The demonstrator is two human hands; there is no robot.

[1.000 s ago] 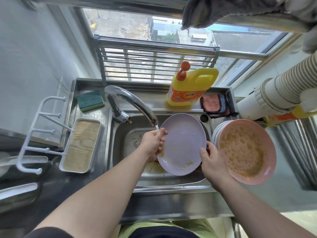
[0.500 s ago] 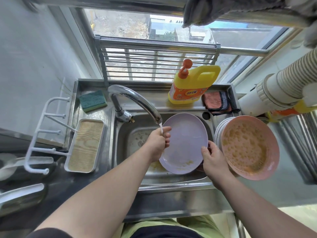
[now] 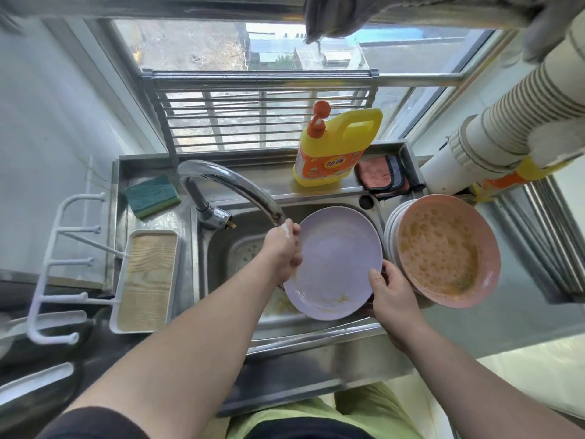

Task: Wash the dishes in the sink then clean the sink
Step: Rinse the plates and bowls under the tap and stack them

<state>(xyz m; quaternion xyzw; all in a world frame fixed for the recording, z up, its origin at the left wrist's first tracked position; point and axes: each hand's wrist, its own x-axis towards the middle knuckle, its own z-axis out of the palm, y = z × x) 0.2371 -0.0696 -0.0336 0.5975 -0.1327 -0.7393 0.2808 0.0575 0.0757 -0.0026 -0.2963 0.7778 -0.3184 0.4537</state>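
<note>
A lilac plate is tilted over the steel sink, with yellowish residue near its lower rim. My right hand grips its right edge. My left hand is curled against the plate's left rim, right under the faucet spout, where water runs over my fingers. A pink plate covered in orange foam leans on a stack of white plates at the sink's right.
A yellow detergent bottle and a pink cloth stand on the back ledge. A green sponge lies at the back left, by a white tray with wooden insert and a white rack. A ribbed duct hangs on the right.
My left hand has shifted up along the plate's left rim to sit directly under the spout. The plate stays over the sink in my right hand.
</note>
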